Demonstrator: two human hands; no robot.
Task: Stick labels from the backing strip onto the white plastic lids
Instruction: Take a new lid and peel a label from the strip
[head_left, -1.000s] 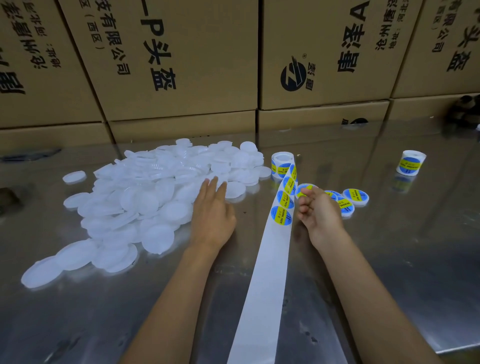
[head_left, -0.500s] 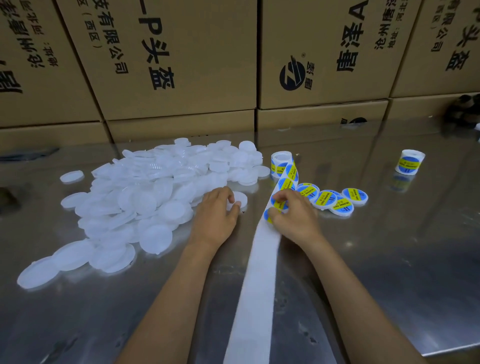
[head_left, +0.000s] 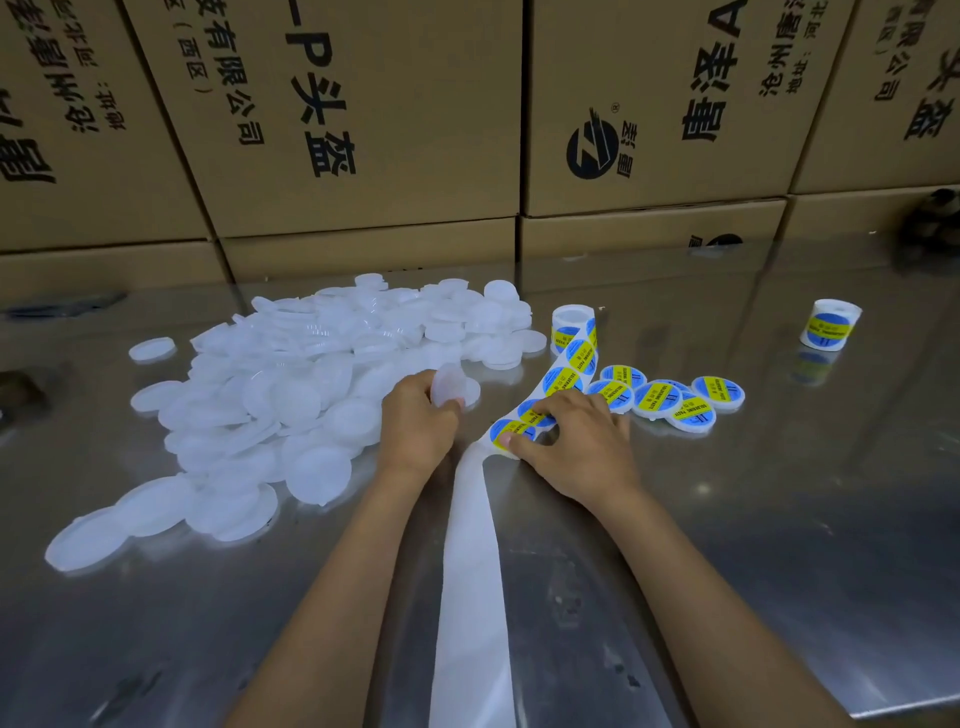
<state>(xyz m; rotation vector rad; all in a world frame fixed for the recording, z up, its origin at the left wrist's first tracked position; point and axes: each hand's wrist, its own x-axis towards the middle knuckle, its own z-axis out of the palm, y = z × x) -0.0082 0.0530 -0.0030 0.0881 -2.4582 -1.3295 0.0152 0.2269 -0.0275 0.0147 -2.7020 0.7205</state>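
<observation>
Hidden or unclear: the right hand's fingertips covered part of the nearest label; small print on the labels was too fine to read; the bare backing strip ran off the near edge; a dark object at far right was cut off and could not be identified.

Surface and room: reflective steel table; a wall of printed cardboard boxes along the far side.

Items:
- Plain white lids — a loose heap, left of centre.
- Label roll, standing just right of the heap, its strip leading toward the near edge.
- Second roll, well apart at far right.
- Labelled lids — a small overlapping group just beyond the right hand.
- Left hand, fingers curled round one white lid, tilted on edge.
- Right hand, thumb and fingers pinching the nearest label on the strip, which bowed up off the table.

Against half a second earlier: the lid was flat under the left fingers then, now raised; the strip lay flat then.
</observation>
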